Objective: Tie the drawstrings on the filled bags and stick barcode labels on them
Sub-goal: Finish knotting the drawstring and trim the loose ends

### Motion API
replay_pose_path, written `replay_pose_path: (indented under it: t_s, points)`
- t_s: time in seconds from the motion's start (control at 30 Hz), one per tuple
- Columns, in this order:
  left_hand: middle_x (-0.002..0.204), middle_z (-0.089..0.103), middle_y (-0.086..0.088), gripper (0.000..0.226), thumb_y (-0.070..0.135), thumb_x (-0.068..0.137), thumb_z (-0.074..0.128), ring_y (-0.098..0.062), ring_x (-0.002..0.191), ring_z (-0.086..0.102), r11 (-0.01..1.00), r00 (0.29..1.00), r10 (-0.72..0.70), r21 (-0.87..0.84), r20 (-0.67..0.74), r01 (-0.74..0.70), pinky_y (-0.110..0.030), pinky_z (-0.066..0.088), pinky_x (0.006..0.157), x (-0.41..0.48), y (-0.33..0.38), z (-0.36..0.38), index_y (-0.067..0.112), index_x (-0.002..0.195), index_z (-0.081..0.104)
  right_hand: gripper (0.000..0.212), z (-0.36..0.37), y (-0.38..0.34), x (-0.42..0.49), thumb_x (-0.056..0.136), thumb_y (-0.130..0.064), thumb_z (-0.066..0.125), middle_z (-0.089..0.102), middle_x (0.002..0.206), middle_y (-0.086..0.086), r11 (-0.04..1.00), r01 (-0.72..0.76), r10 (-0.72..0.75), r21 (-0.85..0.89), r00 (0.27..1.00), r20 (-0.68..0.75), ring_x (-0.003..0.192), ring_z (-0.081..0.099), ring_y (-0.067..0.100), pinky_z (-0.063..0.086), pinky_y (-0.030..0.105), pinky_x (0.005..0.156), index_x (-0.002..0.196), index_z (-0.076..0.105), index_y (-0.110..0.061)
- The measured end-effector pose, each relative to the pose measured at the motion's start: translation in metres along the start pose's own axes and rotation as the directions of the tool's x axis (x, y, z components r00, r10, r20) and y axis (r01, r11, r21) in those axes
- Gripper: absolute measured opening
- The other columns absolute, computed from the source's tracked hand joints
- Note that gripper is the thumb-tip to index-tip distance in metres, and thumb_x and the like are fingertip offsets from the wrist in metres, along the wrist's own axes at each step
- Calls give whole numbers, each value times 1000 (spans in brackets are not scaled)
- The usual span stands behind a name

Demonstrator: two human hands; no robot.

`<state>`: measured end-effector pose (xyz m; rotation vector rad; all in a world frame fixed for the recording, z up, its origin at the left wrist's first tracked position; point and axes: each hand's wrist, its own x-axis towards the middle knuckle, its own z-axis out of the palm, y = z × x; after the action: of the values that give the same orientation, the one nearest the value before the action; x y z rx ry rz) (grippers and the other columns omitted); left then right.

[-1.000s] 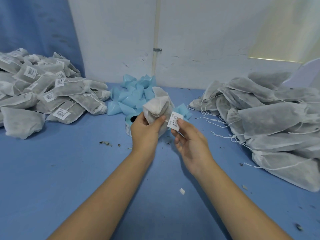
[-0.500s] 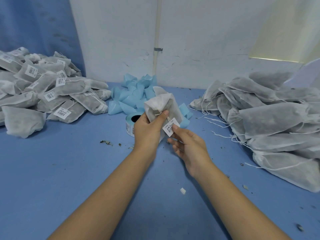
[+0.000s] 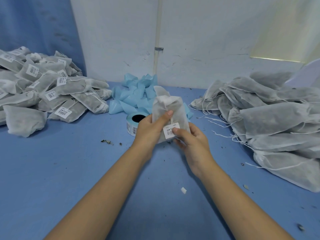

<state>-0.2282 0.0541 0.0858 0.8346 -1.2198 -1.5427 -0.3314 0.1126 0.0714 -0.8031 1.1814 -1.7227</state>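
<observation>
Bag upright | left hand grips its left side | right hand pinches label onto its front

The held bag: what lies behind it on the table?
A label roll and crumpled blue paper scraps show behind the bag; it hides part of the scraps.

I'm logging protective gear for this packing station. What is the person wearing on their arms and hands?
Nothing visible. The left hand and right hand are ungloved, with no rings showing. The left forearm and right forearm are bare down to the frame's edge: no sleeves, watch or wristband.
</observation>
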Motion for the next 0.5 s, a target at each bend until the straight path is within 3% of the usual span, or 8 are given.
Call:
replay_pose_path:
  t_s: [0.1,0.27,0.5]
  points:
    - [89,75,-4,19,29,82,72,-16,85,71,1000,993,-17,1,114,17,-27,57,77,0,-4,1,13,92,70,14,-1,-1,2,84,-3,66,68,76,-3,993,23,-15,119,998,-62,63,62,5,51,18,61,95,62,-11]
    - [89,75,-3,10,18,85,69,-11,83,71,996,986,-78,-37,147,84,-17,55,67,1,-11,0,11,93,71,11,-5,-1,6,86,-11,66,68,87,1,988,19,-1,155,993,-114,74,63,10,49,20,66,95,61,-13]
    - [91,75,-4,13,19,84,69,-12,82,71,985,964,-129,-82,234,152,-18,53,64,5,-8,-11,10,93,71,4,-7,-2,6,88,-12,66,70,85,0,986,26,-11,166,995,-96,73,64,7,51,18,65,92,67,-13]
